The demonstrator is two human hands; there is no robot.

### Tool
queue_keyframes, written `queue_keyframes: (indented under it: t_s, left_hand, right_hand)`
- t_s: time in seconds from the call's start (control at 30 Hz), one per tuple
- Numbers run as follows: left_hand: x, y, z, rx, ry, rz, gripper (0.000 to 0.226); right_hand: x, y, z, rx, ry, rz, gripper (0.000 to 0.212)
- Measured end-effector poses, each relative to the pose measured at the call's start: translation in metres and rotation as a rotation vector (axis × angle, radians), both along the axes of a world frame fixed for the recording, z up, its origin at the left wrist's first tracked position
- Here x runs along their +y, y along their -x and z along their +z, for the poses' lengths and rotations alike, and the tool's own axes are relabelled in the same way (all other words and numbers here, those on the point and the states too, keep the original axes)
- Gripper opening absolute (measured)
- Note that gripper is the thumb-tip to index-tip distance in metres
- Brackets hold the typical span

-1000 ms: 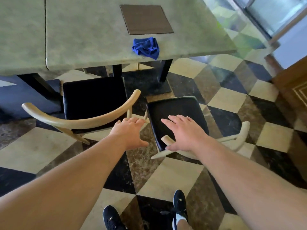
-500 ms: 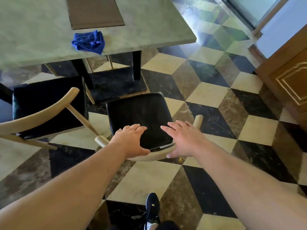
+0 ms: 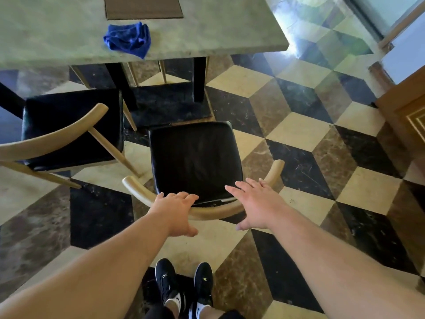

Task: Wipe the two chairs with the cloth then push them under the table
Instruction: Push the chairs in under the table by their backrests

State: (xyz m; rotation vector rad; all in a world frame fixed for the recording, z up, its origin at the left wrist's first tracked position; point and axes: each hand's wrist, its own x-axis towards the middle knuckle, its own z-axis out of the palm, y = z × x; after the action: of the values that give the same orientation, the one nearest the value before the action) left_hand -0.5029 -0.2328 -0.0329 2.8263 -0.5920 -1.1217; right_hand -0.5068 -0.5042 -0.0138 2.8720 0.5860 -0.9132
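Two chairs with black seats and curved pale wooden backrests stand in front of the grey table point(image 3: 218, 38). The right chair point(image 3: 195, 157) is directly before me. My left hand point(image 3: 176, 209) rests on its backrest, fingers curled over the rail. My right hand point(image 3: 255, 204) lies flat on the same rail further right, fingers spread. The left chair point(image 3: 69, 125) has its seat partly under the table edge. A crumpled blue cloth point(image 3: 128, 40) lies on the table near its front edge, away from both hands.
A brown placemat point(image 3: 142, 6) lies on the table behind the cloth. Black table legs point(image 3: 200, 79) stand beyond the right chair. The floor is checkered marble. A wooden door point(image 3: 409, 116) is at the right. My feet point(image 3: 184, 286) are just behind the chair.
The view has shifted to centre on the right chair. Both hands have come down onto its backrest, the left now curled over the rail.
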Motion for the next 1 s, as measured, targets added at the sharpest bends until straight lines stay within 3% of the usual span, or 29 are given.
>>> queue_keyframes:
  t_s: [0.07, 0.13, 0.2, 0.3, 0.5, 1.0]
  left_hand:
    - [-0.003, 0.000, -0.004, 0.009, -0.032, -0.016, 0.097]
    - [-0.006, 0.000, -0.008, -0.017, -0.059, -0.039, 0.067]
    - [-0.008, -0.001, -0.011, -0.077, -0.070, -0.041, 0.034]
    - [-0.011, -0.002, -0.016, -0.120, -0.082, -0.019, 0.015]
    - [-0.011, -0.010, -0.016, -0.064, -0.129, -0.013, 0.025]
    - [0.022, -0.119, -0.028, -0.161, -0.123, 0.032, 0.024]
  right_hand:
    - [0.001, -0.002, -0.003, 0.016, 0.013, 0.005, 0.119]
    - [0.003, -0.003, -0.007, 0.033, 0.029, 0.009, 0.109]
    - [0.004, -0.005, -0.012, 0.035, 0.037, 0.035, 0.082]
    - [0.004, -0.006, -0.022, -0.041, 0.013, 0.073, 0.036]
    - [0.002, -0.020, -0.028, -0.062, -0.007, 0.192, 0.021]
    - [0.030, -0.132, -0.032, -0.108, -0.033, 0.200, 0.025]
